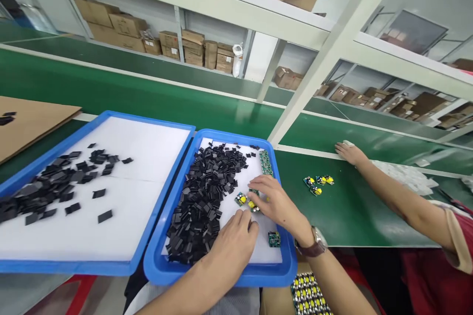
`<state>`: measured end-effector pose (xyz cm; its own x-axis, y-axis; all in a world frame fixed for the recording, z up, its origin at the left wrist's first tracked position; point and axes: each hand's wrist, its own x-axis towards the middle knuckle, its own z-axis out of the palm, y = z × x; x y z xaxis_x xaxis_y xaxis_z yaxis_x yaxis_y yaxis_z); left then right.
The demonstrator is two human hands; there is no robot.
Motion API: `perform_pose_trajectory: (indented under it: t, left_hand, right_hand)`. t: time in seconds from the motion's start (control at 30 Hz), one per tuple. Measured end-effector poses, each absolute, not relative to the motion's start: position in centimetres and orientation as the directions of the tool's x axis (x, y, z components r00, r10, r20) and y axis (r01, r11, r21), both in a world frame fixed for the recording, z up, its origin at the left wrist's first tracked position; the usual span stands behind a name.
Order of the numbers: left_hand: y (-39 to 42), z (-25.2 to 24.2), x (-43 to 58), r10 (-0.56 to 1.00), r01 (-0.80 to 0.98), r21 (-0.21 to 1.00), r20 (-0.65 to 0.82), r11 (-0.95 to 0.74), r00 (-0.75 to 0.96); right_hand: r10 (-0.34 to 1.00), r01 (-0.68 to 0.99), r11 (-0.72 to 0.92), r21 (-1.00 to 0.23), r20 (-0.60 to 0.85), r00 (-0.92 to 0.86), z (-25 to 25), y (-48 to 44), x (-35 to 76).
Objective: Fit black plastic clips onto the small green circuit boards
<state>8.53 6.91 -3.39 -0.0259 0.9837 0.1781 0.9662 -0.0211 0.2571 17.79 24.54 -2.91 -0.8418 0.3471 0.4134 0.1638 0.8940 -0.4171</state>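
Since black pieces [203, 202] pile left in the blue tray [273, 276], presumably leaving room, your right hand [278, 203] sits spread over circuit boards [241, 199]; your left hand [237, 240] is curled, can't tell if pinching.

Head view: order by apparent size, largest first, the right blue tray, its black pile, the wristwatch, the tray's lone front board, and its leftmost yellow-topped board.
1. Right blue tray
2. Black pile
3. Wristwatch
Unranked, smallest: lone front board and leftmost yellow-topped board; they look alike.
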Motion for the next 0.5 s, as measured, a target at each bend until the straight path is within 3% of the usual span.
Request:
perform_pose_trajectory:
  t: [0.17,0.33,0.5]
  left_hand:
    - [3.6,-2.7,8.0,0.972,0.903,0.415,0.235,-0.106,0.006]
    - [0.4,-3.2,6.8,0.931,0.728,0.668,0.345,-0.153,-0.122]
    - [-0.8,-3.0,5.4,0.924,0.479,0.876,0.232,-0.063,-0.305]
  right_hand:
    - [0.338,0.184,0.892,-0.413,0.337,-0.879,-3.2,22.9,13.2]
    - [0.368,0.228,0.888,-0.399,0.322,-0.872,-4.6,23.0,11.7]
    - [0.392,0.262,0.889,-0.375,0.327,-0.86,-4.2,23.2,12.2]
